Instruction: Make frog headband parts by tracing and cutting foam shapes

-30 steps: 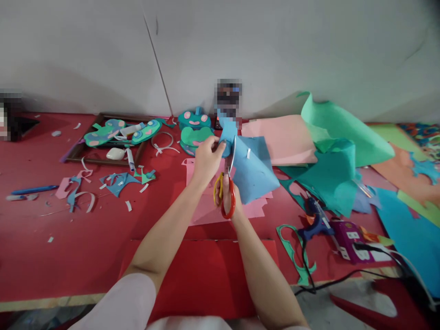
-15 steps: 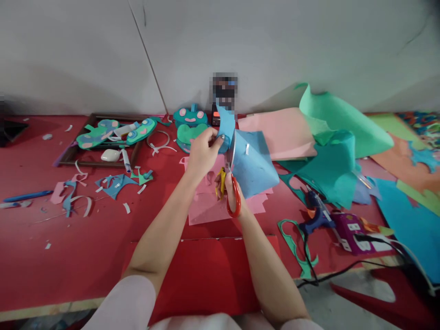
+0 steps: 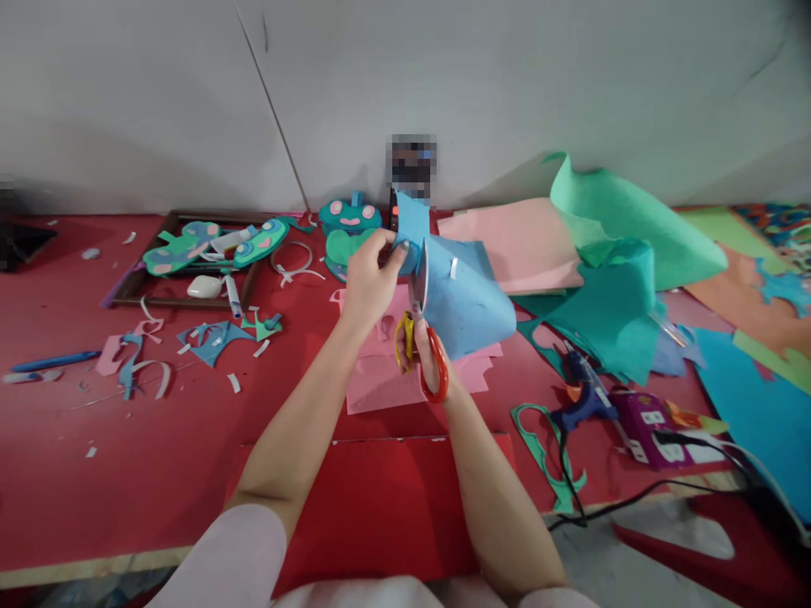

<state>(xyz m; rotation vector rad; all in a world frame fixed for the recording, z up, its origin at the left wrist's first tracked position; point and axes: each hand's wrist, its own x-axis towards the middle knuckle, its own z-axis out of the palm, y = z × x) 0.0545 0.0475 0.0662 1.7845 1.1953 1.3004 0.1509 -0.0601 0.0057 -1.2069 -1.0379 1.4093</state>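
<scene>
Between thumb and fingers, my left hand (image 3: 372, 277) pinches a light blue foam sheet (image 3: 465, 291) near its upper left part. A narrower flap of the sheet sticks up above the fingers. My right hand (image 3: 432, 355) is closed on scissors (image 3: 435, 371) with one red and one yellow handle loop. The blades point up and lie along the blue sheet, just right of my left thumb. Pink sheets (image 3: 380, 388) lie on the table under both hands. Green and teal foam cut-outs with pink pieces (image 3: 351, 216) stand behind my left hand.
A brown frame (image 3: 143, 301) holding cut-outs and a white case lies at the left, with scraps (image 3: 215, 342) before it. At the right are foam sheets (image 3: 624, 312), a blue glue gun (image 3: 586, 401), a purple power block (image 3: 652, 426) and cables. A wall rises behind the table.
The scissors' handle loops have spread wider apart and the scissors sit slightly lower. My left hand and the blue sheet have shifted a little to the left.
</scene>
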